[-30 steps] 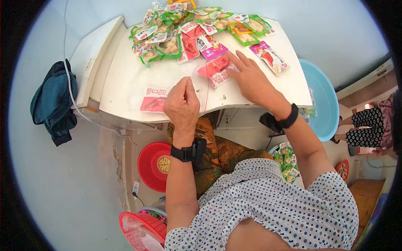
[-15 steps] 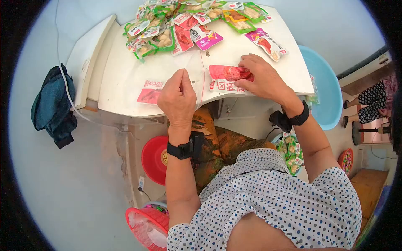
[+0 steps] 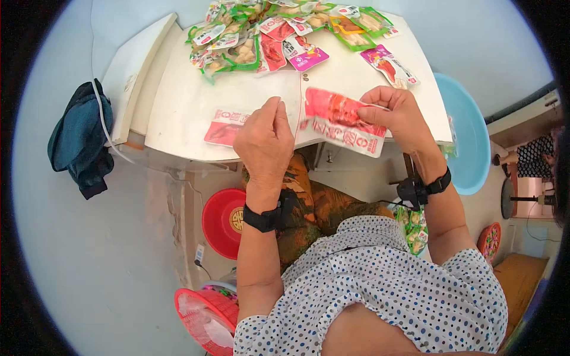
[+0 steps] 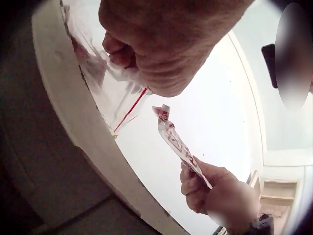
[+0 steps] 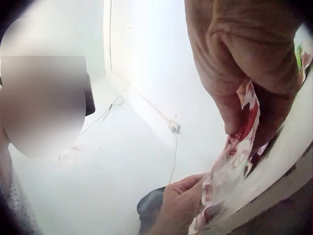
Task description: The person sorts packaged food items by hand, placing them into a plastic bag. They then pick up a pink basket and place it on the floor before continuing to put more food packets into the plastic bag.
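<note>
A clear plastic bag (image 4: 115, 105) with a red line along its mouth lies on the white table; the left hand (image 3: 267, 139) pinches its edge between thumb and fingers. One red and white packet (image 3: 225, 127) shows inside or under the clear plastic, left of that hand. The right hand (image 3: 401, 115) pinches another red and white packet (image 3: 341, 121) by its right end, thumb on top, and holds it tilted over the table's front edge. In the left wrist view this packet (image 4: 173, 139) appears edge-on, apart from the left hand.
Green-edged packets (image 3: 243, 53) pile up at the table's back, with red and purple ones in front. A purple packet (image 3: 389, 66) lies at the back right. Beside the table stand a blue basin (image 3: 469, 136), a red basin (image 3: 221, 222) and a red basket (image 3: 205, 320).
The right hand has drawn the second red packet from flat on the table, lifting it and moving it rightward. The left hand keeps its pinch on the bag with little movement.
</note>
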The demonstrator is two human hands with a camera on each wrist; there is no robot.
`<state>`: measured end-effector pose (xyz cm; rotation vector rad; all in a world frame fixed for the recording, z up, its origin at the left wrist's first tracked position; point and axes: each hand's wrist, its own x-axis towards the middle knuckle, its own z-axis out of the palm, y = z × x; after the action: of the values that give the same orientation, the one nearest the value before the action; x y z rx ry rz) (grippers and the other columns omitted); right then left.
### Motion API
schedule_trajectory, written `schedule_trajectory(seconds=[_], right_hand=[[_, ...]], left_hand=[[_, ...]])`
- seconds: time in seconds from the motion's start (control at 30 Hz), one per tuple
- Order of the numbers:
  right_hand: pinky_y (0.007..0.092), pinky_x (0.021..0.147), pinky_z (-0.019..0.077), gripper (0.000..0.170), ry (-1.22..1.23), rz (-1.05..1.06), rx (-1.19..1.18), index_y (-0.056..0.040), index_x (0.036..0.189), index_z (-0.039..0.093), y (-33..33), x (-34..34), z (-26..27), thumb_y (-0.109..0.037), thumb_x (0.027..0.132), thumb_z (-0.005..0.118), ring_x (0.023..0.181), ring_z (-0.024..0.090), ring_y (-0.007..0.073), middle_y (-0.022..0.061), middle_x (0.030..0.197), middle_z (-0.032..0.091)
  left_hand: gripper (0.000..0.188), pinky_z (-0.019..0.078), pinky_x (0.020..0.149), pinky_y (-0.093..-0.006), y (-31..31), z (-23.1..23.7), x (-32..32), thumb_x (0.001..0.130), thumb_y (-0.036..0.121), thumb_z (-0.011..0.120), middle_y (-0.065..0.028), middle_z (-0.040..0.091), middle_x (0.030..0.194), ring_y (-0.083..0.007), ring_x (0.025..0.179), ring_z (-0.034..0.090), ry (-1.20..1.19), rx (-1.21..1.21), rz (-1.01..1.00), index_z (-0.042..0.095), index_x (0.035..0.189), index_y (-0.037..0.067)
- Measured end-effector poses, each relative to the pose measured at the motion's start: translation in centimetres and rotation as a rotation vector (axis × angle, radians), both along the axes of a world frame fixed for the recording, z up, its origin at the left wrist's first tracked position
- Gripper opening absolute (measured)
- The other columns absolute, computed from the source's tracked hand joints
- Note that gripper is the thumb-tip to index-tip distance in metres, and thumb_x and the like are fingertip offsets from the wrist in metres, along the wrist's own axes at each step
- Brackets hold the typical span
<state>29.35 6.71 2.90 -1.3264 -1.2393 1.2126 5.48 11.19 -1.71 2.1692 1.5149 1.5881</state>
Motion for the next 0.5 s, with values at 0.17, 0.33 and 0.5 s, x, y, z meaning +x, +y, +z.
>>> schedule_trajectory(seconds=[0.17,0.33,0.5], right_hand=[[0.0193,0.066,0.0509,0.012,0.072,0.006,-0.092,0.0003,0.095,0.07,0.6,-2.4,-0.2,-0.008,0.086,0.071,0.073,0.062,0.005,0.0027,0.084,0.07],[0.0202,0.067,0.0534,0.013,0.21,-0.006,-0.063,0.0016,0.098,0.069,2.0,-4.1,-1.2,-0.007,0.087,0.069,0.074,0.064,0.0067,0.0047,0.087,0.07],[0.0218,0.068,0.0555,0.016,0.252,-0.04,-0.007,0.0029,0.102,0.067,2.9,-4.5,-0.6,-0.005,0.088,0.067,0.078,0.067,0.0093,0.0077,0.09,0.07]], left_hand=[[0.012,0.0465,0.053,-0.0396,-0.1,-0.1,-0.1,0.087,0.011,0.066,-0.011,0.062,0.068,-0.0291,0.059,0.061,0.006,0.03,0.003,0.069,0.098,0.006],[0.013,0.0458,0.051,-0.0388,0.0,0.0,-0.3,0.087,0.012,0.067,-0.0098,0.061,0.067,-0.0277,0.059,0.06,0.026,0.1,0.021,0.069,0.099,0.007],[0.014,0.0453,0.051,-0.0388,-0.5,0.9,-0.7,0.087,0.011,0.068,-0.0087,0.059,0.065,-0.0269,0.058,0.059,0.059,0.072,0.021,0.07,0.1,0.009]])
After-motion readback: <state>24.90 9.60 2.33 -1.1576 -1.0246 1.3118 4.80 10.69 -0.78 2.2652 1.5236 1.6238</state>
